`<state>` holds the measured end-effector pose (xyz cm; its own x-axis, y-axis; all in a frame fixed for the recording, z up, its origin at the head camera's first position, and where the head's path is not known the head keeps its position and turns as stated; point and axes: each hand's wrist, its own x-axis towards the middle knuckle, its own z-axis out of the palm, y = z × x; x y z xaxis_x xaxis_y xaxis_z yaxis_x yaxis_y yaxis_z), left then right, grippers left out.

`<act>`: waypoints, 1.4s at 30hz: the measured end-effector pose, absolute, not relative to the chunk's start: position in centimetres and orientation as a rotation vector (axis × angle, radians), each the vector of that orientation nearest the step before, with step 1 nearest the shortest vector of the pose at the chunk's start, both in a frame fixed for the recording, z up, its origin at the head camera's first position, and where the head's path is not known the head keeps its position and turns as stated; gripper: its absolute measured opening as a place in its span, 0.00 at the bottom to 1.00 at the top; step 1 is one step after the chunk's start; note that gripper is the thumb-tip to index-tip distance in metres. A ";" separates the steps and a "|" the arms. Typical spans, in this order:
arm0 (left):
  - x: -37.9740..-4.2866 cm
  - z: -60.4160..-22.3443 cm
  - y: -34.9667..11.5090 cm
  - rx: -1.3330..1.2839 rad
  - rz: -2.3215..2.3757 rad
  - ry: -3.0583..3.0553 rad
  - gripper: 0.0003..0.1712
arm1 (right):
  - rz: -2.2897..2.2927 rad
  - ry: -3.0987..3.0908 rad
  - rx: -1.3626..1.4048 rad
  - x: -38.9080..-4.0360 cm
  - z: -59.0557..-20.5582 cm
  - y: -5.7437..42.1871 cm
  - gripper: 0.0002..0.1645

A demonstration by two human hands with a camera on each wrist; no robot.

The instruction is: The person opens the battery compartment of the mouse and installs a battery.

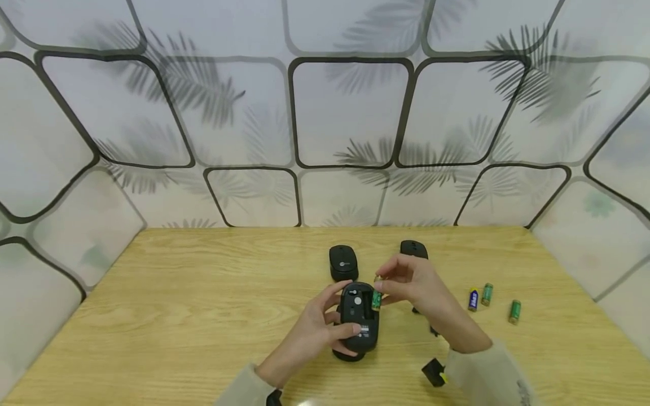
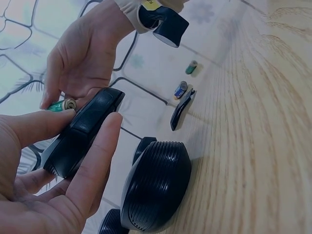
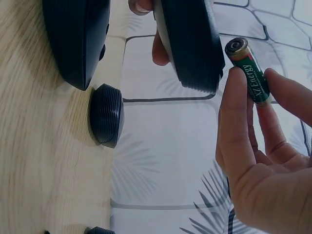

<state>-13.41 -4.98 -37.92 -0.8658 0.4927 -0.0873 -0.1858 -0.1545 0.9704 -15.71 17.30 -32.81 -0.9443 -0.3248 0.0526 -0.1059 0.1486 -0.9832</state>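
My left hand point(image 1: 325, 321) grips a black computer mouse point(image 1: 350, 316), turned underside up with its battery slot showing. Between thumb and fingertips, my right hand point(image 1: 413, 285) pinches a green battery point(image 1: 376, 296) at the slot's right side. The right wrist view shows that battery point(image 3: 248, 70) apart from the mouse, its printed label facing the camera. Below the held mouse, another black mouse point(image 2: 156, 187) sits on the table, mostly hidden in the head view.
Behind my hands stand a black mouse point(image 1: 343, 263) and, farther right, one more mouse point(image 1: 413, 248), partly covered by my right hand. Right of them lie a blue-and-white battery point(image 1: 473, 299) and two green batteries point(image 1: 515, 311). A thin black cover point(image 2: 182, 111) lies on the wooden table point(image 1: 203, 304).
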 end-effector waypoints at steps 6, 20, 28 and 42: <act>-13.5 -37.8 -5.0 0.347 2.061 1.701 0.46 | -1.862 2.234 -0.464 -15.8 -32.8 17.2 0.15; -13.5 -37.9 -4.9 0.348 2.059 1.681 0.46 | -1.822 2.288 -0.453 -15.5 -33.0 17.2 0.11; -13.4 -37.7 -5.0 0.366 2.086 1.698 0.46 | -1.759 2.123 -0.360 -15.8 -34.7 16.8 0.21; -13.2 -37.2 -5.2 0.362 2.096 1.714 0.46 | -1.744 2.007 -0.431 -15.4 -35.7 16.0 0.26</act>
<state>-13.21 -5.15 -37.17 -0.8835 0.4652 -0.0551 -0.1465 -0.1628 0.9757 -15.39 15.98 -35.70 -0.8525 -0.5074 -0.1259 0.0540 0.1541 -0.9866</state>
